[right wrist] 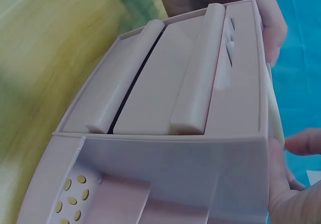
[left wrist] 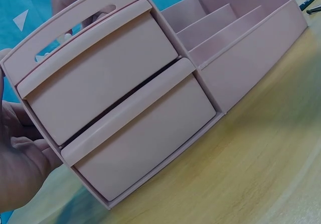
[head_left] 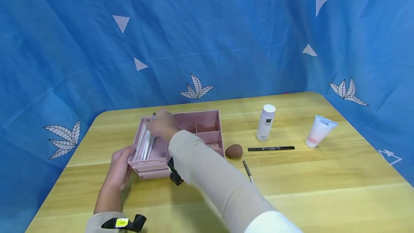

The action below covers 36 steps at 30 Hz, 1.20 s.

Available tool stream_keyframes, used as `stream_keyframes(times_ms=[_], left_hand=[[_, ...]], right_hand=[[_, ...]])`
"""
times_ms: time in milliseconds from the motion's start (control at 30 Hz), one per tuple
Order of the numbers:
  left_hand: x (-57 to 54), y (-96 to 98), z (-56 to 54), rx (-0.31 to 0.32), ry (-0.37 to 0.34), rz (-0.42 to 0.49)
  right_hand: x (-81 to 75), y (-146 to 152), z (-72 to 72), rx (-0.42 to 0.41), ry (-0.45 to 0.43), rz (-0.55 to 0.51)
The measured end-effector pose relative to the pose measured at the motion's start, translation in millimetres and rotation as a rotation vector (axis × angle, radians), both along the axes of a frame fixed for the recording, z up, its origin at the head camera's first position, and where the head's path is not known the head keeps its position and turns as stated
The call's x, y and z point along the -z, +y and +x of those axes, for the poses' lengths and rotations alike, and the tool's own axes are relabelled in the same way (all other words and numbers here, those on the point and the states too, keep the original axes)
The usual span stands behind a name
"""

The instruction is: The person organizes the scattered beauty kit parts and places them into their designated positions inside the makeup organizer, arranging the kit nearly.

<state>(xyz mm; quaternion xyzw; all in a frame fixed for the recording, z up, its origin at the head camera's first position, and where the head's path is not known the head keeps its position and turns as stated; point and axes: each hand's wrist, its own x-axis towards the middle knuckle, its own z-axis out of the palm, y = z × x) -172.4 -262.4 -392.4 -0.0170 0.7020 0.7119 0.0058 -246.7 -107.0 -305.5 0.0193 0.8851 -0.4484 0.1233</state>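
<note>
A pink makeup organizer stands on the table, its two drawers closed in the left wrist view. My left hand grips its near left corner, thumb on top of the wall. Over the long left compartment, my right hand pinches a makeup brush whose dark tip shows above the fingers. More pale brushes lie lengthwise in that compartment. In the right wrist view, the right thumb and a finger meet beside the organizer's wall, which partly hides the hand.
Right of the organizer lies a brown makeup sponge. Beyond it are a black pencil, a white bottle standing upright and a pink-white tube on its cap. Another brush lies partly behind the right sleeve. A blue curtain hangs behind the table.
</note>
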Motion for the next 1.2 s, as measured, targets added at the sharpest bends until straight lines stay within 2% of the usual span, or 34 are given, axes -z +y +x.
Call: stream_keyframes(times_ms=[233, 467, 600, 833, 900, 1000, 1200], left_hand=[[-3.0, -0.5, 0.3, -0.017, -0.018, 0.002], [-0.4, -1.5, 0.6, -0.004, 0.005, 0.019], [0.0, -1.0, 0.9, -0.003, 0.009, 0.024], [0.3, -1.2, 1.5, 0.003, 0.016, 0.026], [0.3, -1.1, 1.0, 0.005, 0.012, 0.022], [0.6, -0.9, -0.5, 0.009, 0.01, 0.009], [0.7, -0.3, -1.1, 0.007, 0.01, -0.005]], right_hand=[[-1.7, -4, 1.7, -0.031, 0.047, 0.087], [0.4, -4, 2.3, -0.059, 0.102, 0.138], [1.1, -3, 2.7, -0.063, 0.095, 0.111], [-2.2, -3, 3.0, -0.062, 0.032, 0.097], [-3.3, -1, 4.0, -0.065, 0.035, 0.082], [-4.4, 4, 6.2, -0.081, 0.039, 0.003], [-3.9, 13, 11.7, -0.075, 0.022, -0.199]])
